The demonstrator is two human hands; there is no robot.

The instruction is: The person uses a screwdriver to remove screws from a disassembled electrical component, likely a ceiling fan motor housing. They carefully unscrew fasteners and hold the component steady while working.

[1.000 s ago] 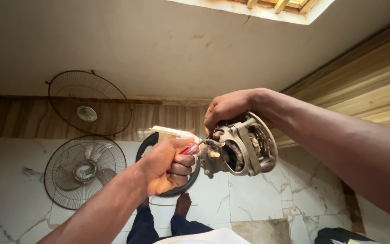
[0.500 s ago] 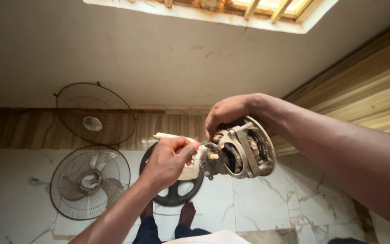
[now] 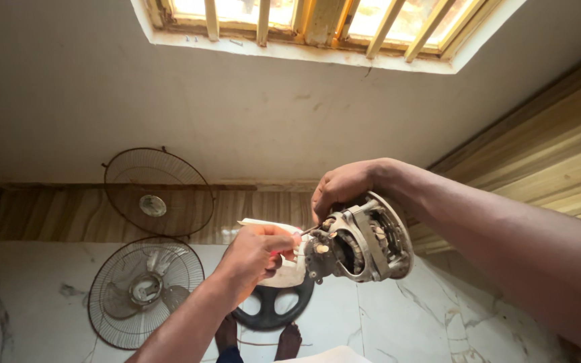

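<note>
**Fan motor held up, thin tool at its front**

The right hand (image 3: 344, 188) grips a bare fan motor (image 3: 364, 243) from above, fingers curled over the top of its metal housing, holding it in the air at chest height. The motor's round frame faces right and its copper windings show through the openings; the smaller front end points left, toward the other hand.

The left hand (image 3: 253, 257) is closed around a slim tool (image 3: 302, 232) with a reddish handle, most of it hidden in the fist. The thin metal tip reaches the motor's front end, just below the right hand's fingers; whether it touches a screw or a wire is too small to tell. A piece of white material (image 3: 284, 269) sits behind the left hand, partly covered by it.

Below, on the pale marble-patterned floor (image 3: 384, 329), lie two round wire fan guards (image 3: 158, 191), one above the other at the left, the lower one with blades behind it. A dark, ring-shaped fan base (image 3: 274, 310) lies under the hands, beside the person's bare feet (image 3: 289, 341). A barred window (image 3: 324, 23) lets light in at the top.
</note>
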